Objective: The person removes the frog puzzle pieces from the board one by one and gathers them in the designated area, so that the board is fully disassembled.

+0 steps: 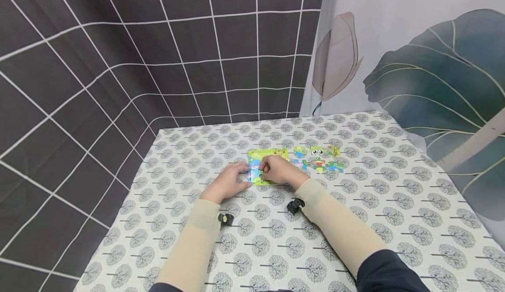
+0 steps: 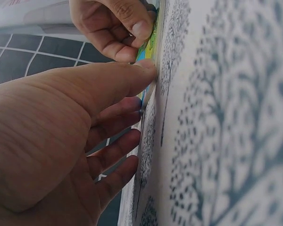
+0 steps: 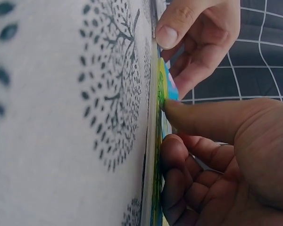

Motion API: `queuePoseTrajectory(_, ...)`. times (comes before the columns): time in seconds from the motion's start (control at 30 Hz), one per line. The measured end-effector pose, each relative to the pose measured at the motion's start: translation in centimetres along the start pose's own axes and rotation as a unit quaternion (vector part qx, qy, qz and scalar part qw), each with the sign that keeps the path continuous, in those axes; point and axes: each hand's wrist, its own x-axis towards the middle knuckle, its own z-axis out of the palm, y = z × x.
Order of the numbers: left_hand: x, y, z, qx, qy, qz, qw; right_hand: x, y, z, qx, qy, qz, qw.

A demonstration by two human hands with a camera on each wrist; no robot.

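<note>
A flat jigsaw puzzle board with a lime-green border lies on the patterned cloth, its left part showing blue and pink. My left hand rests at the board's left edge, fingers loosely extended and thumb near the front corner. Over the board, my right hand pinches a small puzzle piece between curled fingers and thumb. In the right wrist view that puzzle piece, yellow-green and blue, tilts up from the board beside the left thumb. The right fingers hide much of the board's middle.
Several loose puzzle pieces lie right of the board, among them one with cartoon eyes and a blue-green one. A tree-print cloth covers the table. Behind hangs a dark grid curtain, with a leaf-print curtain at right.
</note>
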Motion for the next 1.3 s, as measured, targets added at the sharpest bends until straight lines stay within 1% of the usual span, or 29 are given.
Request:
queuePoseTrajectory(0.23, 0.06, 0.06, -0.04, 0.004, -0.001, 0.001, 1.0000, 0.10, 0.12, 0.03, -0.002, 0.017, -0.017, 0.9997)
queuePoseTrajectory(0.43, -0.04, 0.04, -0.05, -0.003, -0.001, 0.000, 1.0000, 0.09, -0.04, 0.30, -0.017, 0.029, -0.015, 0.9993)
queuePoseTrajectory(0.73, -0.21, 0.04, -0.10, -0.015, 0.003, 0.003, 0.9999, 0.09, -0.38, 0.46, -0.069, 0.051, -0.025, 0.9960)
queuePoseTrajectory(1.07, -0.15, 0.10, -0.14, -0.017, -0.003, -0.001, 0.9998, -0.02, -0.32, 0.49, -0.059, 0.068, -0.027, 0.9956)
queuePoseTrajectory(1.3, -0.07, 0.01, -0.11, -0.015, -0.002, 0.000, 0.9999, -0.08, -0.24, 0.44, -0.059, 0.070, -0.029, 0.9954)
